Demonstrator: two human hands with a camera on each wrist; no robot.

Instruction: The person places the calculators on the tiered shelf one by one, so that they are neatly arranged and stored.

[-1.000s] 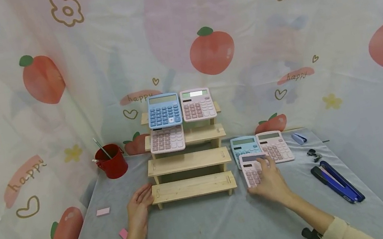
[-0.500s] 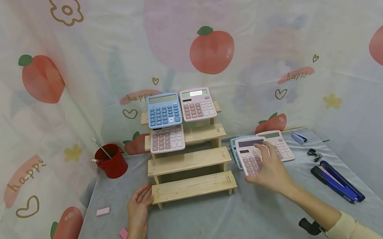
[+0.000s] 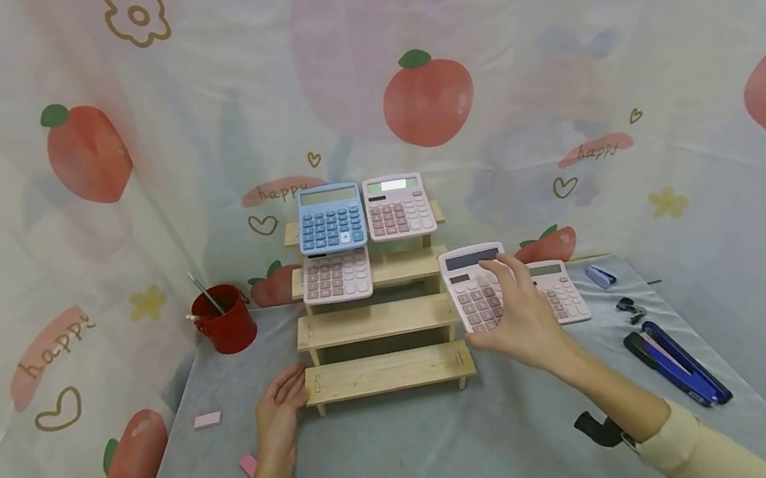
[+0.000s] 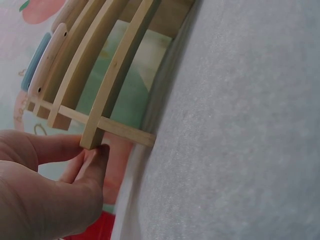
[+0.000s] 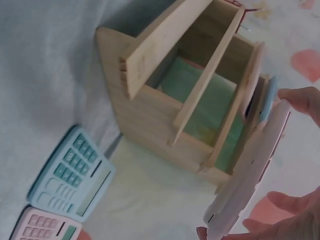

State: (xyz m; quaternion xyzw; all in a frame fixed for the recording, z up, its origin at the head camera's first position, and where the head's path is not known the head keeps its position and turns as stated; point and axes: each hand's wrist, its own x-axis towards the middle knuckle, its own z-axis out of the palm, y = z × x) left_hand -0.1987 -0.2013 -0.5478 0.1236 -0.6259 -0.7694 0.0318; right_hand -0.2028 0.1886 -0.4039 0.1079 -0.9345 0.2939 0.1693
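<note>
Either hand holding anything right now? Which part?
The right hand grips a pink calculator by its lower right part, lifted beside the wooden tiered stand. The left hand holds nothing; its fingertips touch the stand's bottom-left corner.

A pale pink calculator (image 3: 477, 289) with a dark display is up in the right hand (image 3: 525, 327). The tiered rack (image 3: 377, 320) is light bare wood, carrying a blue calculator (image 3: 329, 217) and two pink ones. The tablecloth (image 3: 419, 453) is grey. The backdrop (image 3: 620, 21) is whitish, printed with red peaches, outline flowers and hearts. The pen bucket (image 3: 225, 323) is red, the stapler (image 3: 675, 363) dark blue.
</note>
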